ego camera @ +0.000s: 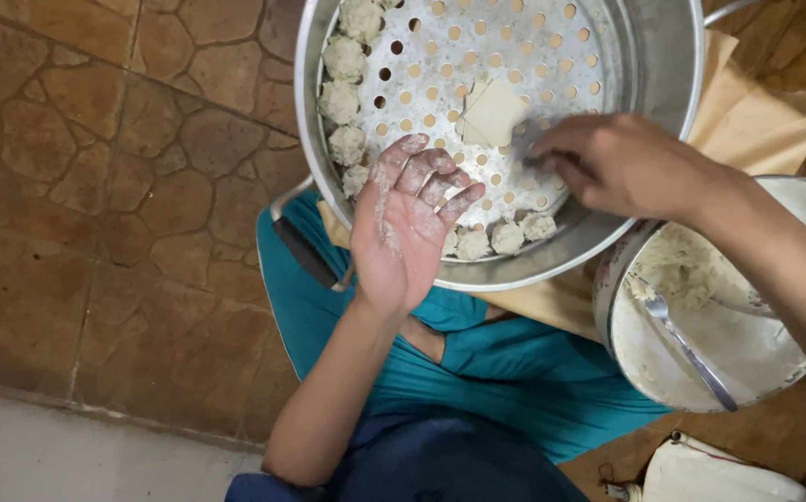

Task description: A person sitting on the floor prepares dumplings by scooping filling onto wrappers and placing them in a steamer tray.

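The left hand [403, 228], flour-dusted and open with empty palm up, is at the near rim of the round perforated metal steamer tray [505, 84] lined with white dough balls [343, 102], while the right hand [612, 163], fingers curled down and holding nothing visible, reaches into it, left of the round metal bowl of white filling [793, 344] with a metal spoon [687, 349].

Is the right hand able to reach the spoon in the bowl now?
Probably yes. The right hand is empty over the steamer tray, and the spoon lies uncovered in the bowl just below its forearm.
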